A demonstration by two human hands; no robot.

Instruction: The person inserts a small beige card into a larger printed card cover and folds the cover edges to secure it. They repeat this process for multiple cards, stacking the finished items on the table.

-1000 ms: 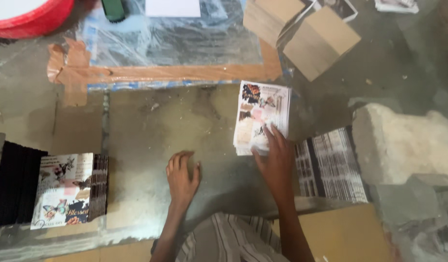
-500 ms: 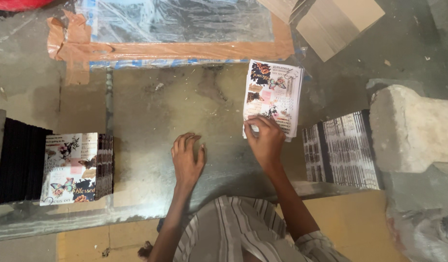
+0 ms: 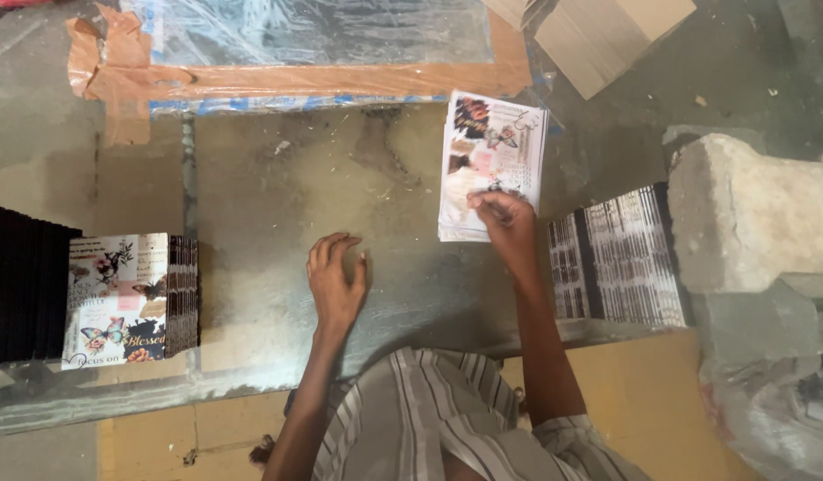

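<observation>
Now the right hand [image 3: 507, 218] presses its fingertips on the near end of a small stack of printed picture cards [image 3: 491, 160], near the far edge of the metal worktop [image 3: 278, 187], likely to keep them from sliding. The left hand [image 3: 335, 281] lies flat and empty, fingers spread, near the front edge. More printed cards [image 3: 117, 298] wait at the left edge beside a black stack [image 3: 24, 285]. Striped stacks [image 3: 621, 258] and a stone block [image 3: 750, 214] crowd the right edge.

Printed card stack [image 3: 491, 160] flat on table, upper right.
</observation>
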